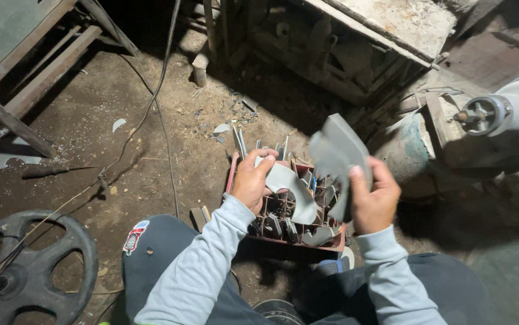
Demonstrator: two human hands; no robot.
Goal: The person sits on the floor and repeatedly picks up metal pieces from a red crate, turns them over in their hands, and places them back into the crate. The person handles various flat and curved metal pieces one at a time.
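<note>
Your left hand [251,180] has its fingers clamped on a flat, curved grey metal piece [289,189] with a smooth dull face, held just above the red crate [283,241]. Your right hand [372,201] grips a blurred, angular grey metal plate [338,150], raised above the crate's right side. The crate sits on a dusty dirt floor [121,108] strewn with scraps and a cable, and is packed with thin metal offcuts standing on edge. A black wheel [43,271] lies at the left.
</note>
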